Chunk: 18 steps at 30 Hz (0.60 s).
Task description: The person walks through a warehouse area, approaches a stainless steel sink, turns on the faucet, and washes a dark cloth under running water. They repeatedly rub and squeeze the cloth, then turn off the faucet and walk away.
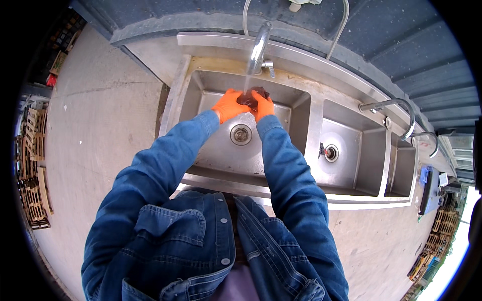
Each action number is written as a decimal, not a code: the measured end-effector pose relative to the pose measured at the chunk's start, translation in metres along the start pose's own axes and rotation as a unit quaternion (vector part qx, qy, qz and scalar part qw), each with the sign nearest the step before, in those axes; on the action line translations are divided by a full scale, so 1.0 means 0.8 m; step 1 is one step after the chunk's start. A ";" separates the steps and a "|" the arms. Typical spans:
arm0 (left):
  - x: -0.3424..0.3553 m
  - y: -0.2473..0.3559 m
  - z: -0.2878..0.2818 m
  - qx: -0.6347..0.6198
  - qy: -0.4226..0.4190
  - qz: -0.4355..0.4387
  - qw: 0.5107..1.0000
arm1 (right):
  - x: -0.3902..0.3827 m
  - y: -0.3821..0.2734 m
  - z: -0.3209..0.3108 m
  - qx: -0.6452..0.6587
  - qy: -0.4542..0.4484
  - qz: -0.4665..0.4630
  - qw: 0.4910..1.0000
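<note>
My left hand [230, 104] and my right hand [263, 107], both in orange gloves, are closed around a dark reddish-brown lump [246, 100]. What kind of thing it is I cannot make out. It is held above the left basin [226, 159] of a stainless steel sink, directly below the curved chrome tap [258, 47]. Water [246, 84] runs from the spout onto the lump and my fingers. Closer to me, at the bottom of the basin, lies a round drain [241, 134].
A tap lever [268, 66] stands right of the spout. The middle basin [346, 173] has a drain with a small dark and red object [327, 151]. Another curved tap [401, 103] reaches over the sink at right. Wooden pallets [34, 133] are stacked far left.
</note>
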<state>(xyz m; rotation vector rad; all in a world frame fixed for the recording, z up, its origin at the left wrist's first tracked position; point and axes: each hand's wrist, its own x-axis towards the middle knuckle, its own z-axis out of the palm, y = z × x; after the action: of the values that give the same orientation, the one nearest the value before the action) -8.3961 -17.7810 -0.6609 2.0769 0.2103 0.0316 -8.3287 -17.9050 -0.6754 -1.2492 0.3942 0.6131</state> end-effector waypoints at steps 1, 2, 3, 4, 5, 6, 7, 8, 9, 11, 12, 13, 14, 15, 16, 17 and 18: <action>0.005 -0.008 -0.002 -0.053 -0.024 -0.039 0.998 | 0.003 0.000 -0.004 0.036 0.005 0.025 0.999; 0.006 -0.005 -0.008 -0.106 -0.050 -0.076 0.990 | 0.007 0.002 -0.008 0.066 0.026 0.038 0.997; 0.005 -0.003 -0.014 -0.173 -0.043 -0.124 0.976 | 0.010 0.004 -0.014 0.093 0.009 0.045 0.995; 0.003 -0.001 -0.022 -0.239 -0.037 -0.171 0.955 | 0.012 0.006 -0.021 0.120 -0.009 0.051 0.991; 0.000 0.001 -0.030 -0.303 -0.028 -0.219 0.927 | 0.011 0.006 -0.026 0.146 -0.027 0.060 0.987; 0.005 -0.018 -0.029 -0.295 -0.021 -0.219 0.930 | 0.010 0.007 -0.029 0.128 -0.012 0.038 0.991; 0.007 -0.026 -0.034 -0.260 -0.012 -0.230 0.938 | 0.009 0.008 -0.032 0.109 0.002 0.016 0.994; 0.007 -0.026 -0.040 -0.225 -0.002 -0.240 0.944 | 0.007 0.009 -0.037 0.091 0.017 -0.005 0.996; 0.007 -0.026 -0.046 -0.189 0.007 -0.251 0.949 | 0.005 0.010 -0.043 0.057 0.036 -0.023 0.997; 0.007 -0.029 -0.052 -0.275 0.001 -0.308 0.911 | 0.004 0.013 -0.058 -0.009 0.072 -0.058 0.996; 0.007 -0.033 -0.050 -0.332 -0.014 -0.303 0.893 | 0.014 0.024 -0.071 -0.054 0.065 -0.074 0.994; 0.008 -0.037 -0.047 -0.387 -0.030 -0.298 0.872 | 0.023 0.036 -0.084 -0.125 0.066 -0.090 0.986; 0.007 -0.035 -0.043 -0.407 -0.032 -0.285 0.867 | 0.017 0.040 -0.088 -0.283 0.056 -0.150 0.946; 0.006 -0.033 -0.037 -0.426 -0.035 -0.272 0.862 | 0.012 0.044 -0.091 -0.431 0.046 -0.205 0.877; 0.005 -0.030 -0.030 -0.446 -0.039 -0.258 0.856 | 0.014 0.049 -0.085 -0.555 0.094 -0.226 0.795; 0.004 -0.023 -0.025 -0.425 -0.053 -0.248 0.869 | 0.015 0.050 -0.078 -0.487 0.057 -0.254 0.834; 0.003 -0.014 -0.023 -0.404 -0.067 -0.237 0.881 | 0.014 0.045 -0.065 -0.414 0.019 -0.281 0.866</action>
<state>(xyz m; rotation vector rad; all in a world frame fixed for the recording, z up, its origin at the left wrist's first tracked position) -8.3973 -17.7596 -0.6621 1.1474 0.5179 -0.2782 -8.3399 -17.9458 -0.7238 -2.0934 -0.2589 0.2335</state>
